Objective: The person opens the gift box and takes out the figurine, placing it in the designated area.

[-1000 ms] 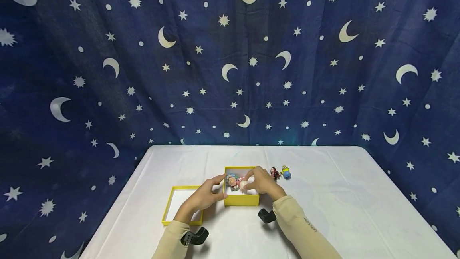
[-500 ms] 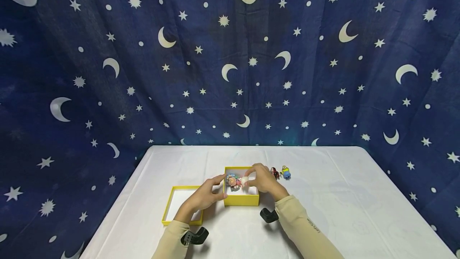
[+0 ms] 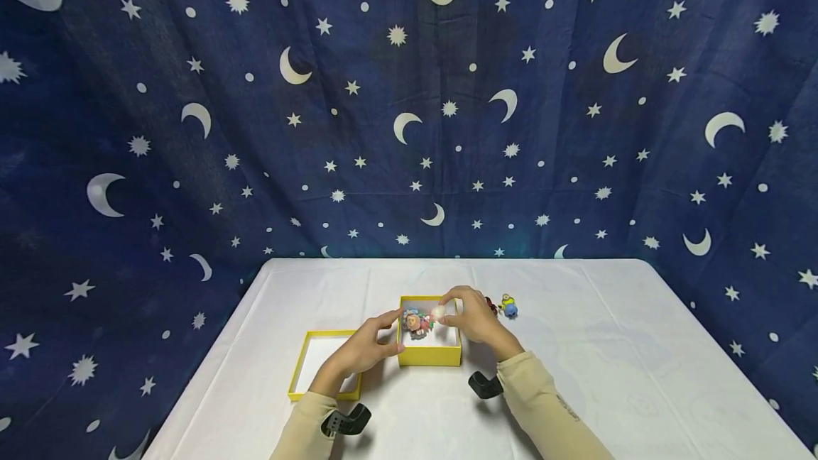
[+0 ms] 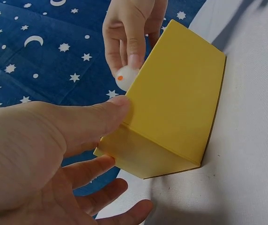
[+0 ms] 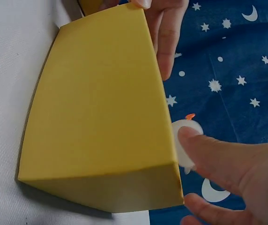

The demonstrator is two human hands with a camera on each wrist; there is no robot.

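My right hand (image 3: 474,316) pinches a small white rounded toy (image 5: 190,138) with an orange tip between thumb and fingers, at the right rim of a yellow box (image 3: 429,356). The toy's upper part shows in the left wrist view above the box edge. Inside the box, at its left, lies a colourful figurine (image 3: 417,323) in pink and blue. My left hand (image 3: 366,346) rests against the box's left side, fingers spread, with the thumb (image 4: 110,112) at the near corner of the rim.
A yellow-edged lid (image 3: 297,375) lies on the white table (image 3: 607,346), partly under my left forearm. Behind my right hand are a blue-and-yellow figurine (image 3: 508,306) and a dark red one (image 3: 491,304), partly hidden. A starry curtain (image 3: 358,133) hangs behind.
My right hand has moved slightly right and up with the white toy, away from the figurine in the box. It now covers more of the dark red figurine. My left hand keeps its place.
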